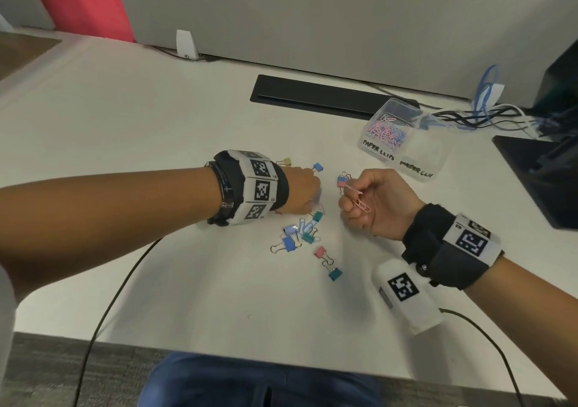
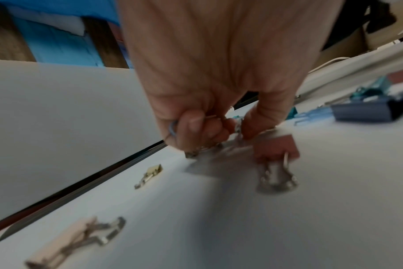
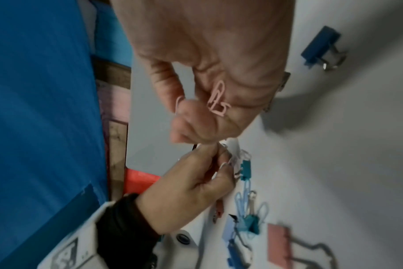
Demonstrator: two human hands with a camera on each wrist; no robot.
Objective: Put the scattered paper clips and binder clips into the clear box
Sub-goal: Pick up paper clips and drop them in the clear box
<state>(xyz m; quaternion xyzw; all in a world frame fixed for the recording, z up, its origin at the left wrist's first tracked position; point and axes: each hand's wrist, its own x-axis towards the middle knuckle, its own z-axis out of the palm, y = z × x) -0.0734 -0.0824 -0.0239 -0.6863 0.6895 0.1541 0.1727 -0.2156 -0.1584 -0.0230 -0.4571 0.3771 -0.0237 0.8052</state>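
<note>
My left hand point(image 1: 308, 195) reaches down into the scattered clips on the white desk point(image 1: 156, 125). In the left wrist view its curled fingers point(image 2: 196, 125) hold a blue paper clip point(image 2: 171, 128) and pinch at something small beside a pink binder clip point(image 2: 275, 148). My right hand point(image 1: 352, 201) hovers to the right and grips several pink paper clips point(image 1: 359, 201), also seen as pink paper clips point(image 3: 217, 102). The clear box point(image 1: 397, 139), labelled "paper clips", stands open at the back right, partly filled. Blue paper clips point(image 1: 305, 226) and binder clips point(image 1: 289, 244) lie below my left hand.
More binder clips lie loose: yellow point(image 1: 285, 161), blue point(image 1: 317, 167), pink point(image 1: 319, 251), teal point(image 1: 335, 274). A black slot point(image 1: 316, 95) runs along the back. A black monitor base point(image 1: 538, 175) and cables point(image 1: 488, 119) crowd the right. A black cord point(image 1: 119, 281) crosses the front edge.
</note>
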